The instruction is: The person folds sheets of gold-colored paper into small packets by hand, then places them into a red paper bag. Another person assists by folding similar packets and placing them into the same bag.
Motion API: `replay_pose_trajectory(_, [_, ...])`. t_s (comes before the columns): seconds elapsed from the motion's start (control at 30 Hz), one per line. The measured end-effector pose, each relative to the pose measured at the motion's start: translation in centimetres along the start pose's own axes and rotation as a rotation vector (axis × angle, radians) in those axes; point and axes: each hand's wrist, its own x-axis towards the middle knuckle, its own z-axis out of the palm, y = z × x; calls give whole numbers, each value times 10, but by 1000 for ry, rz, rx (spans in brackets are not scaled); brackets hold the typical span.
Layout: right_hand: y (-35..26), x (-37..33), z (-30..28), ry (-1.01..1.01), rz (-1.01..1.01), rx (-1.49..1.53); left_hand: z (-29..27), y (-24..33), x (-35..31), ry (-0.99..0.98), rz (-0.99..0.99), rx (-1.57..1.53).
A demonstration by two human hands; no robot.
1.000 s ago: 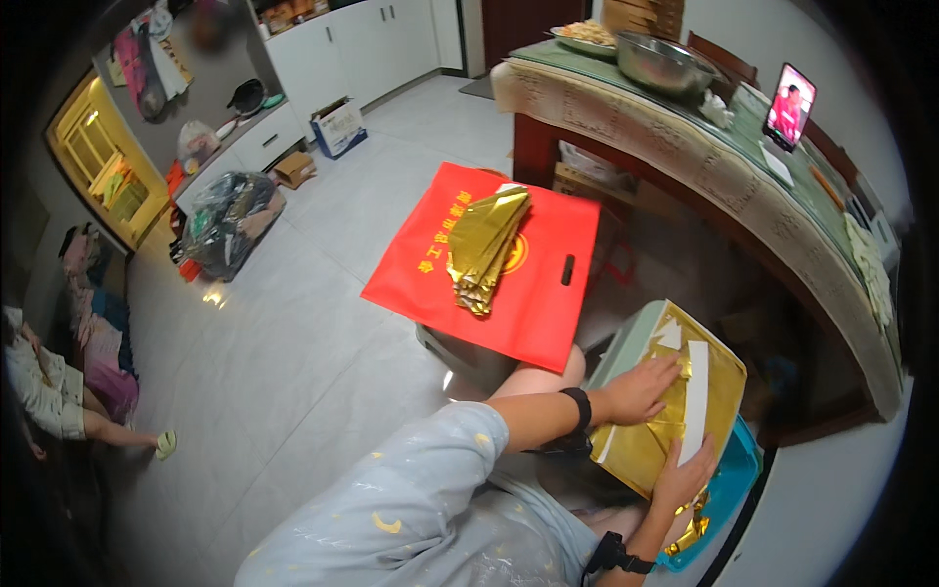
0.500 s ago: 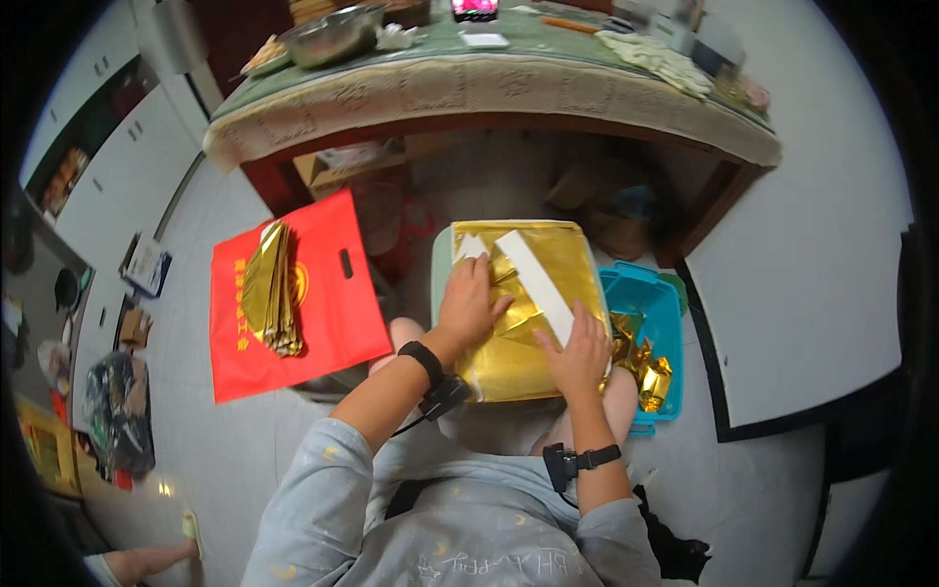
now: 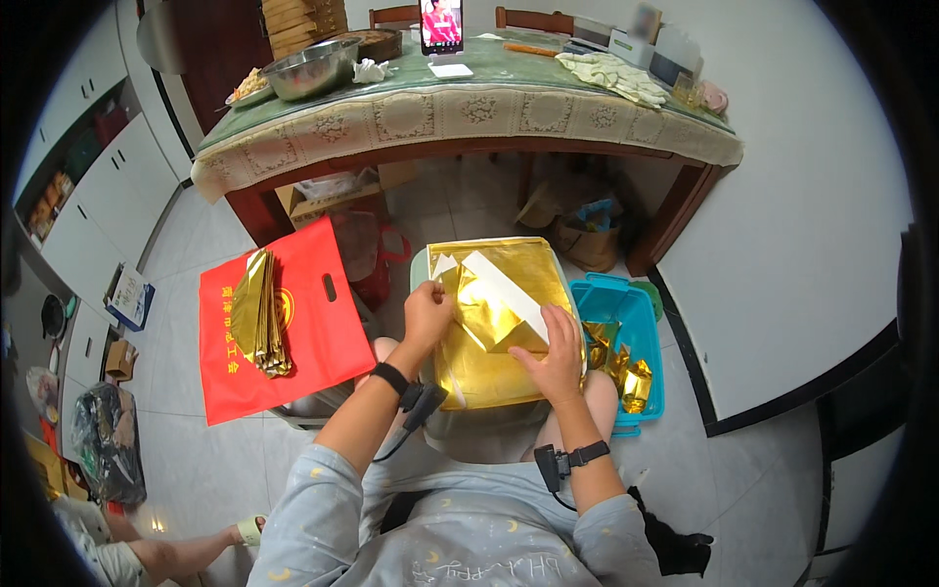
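Observation:
A partly folded gold foil sheet (image 3: 484,311) with a white underside lies on a gold-covered stack (image 3: 469,377) on a pale stool in front of me. A white band of its backing slants along its upper right side. My left hand (image 3: 428,315) has its fingers curled into a pinch at the sheet's left edge; the fingertips are partly hidden. My right hand (image 3: 556,360) grips the sheet's lower right end, thumb apart on the near side and fingers over the white band. Folded gold pieces (image 3: 631,382) sit in a blue basket (image 3: 646,323) to the right.
At left, a fanned bundle of gold foil (image 3: 256,318) rests on a red bag (image 3: 342,338). A cloth-covered table (image 3: 421,112) stands ahead, carrying a metal bowl (image 3: 311,70) and a phone (image 3: 442,27). Another person's leg (image 3: 186,558) shows at lower left.
My left hand has drawn back left from lying flat on the foil, its fingers now curled. More gold surface of the sheet shows, raised and creased. The whole view has tilted upward.

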Motion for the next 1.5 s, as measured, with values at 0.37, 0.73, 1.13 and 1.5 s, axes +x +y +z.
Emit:
replay_pose_trajectory(0.37, [-22,37,-23,-272,-155,127,-10,-13,-36,-29,-186,-681])
replay_pose_trajectory(0.73, [-21,9,-38,-175,-208,117,-26,7,-58,-45,-302,-844])
replay_pose_trajectory(1.13, [6,31,-29,-348,-156,213,-17,-14,-55,-33,-240,-875])
replay_pose_trajectory(1.5, [13,26,-16,-239,-40,227,-13,-1,-63,-44,-49,-561])
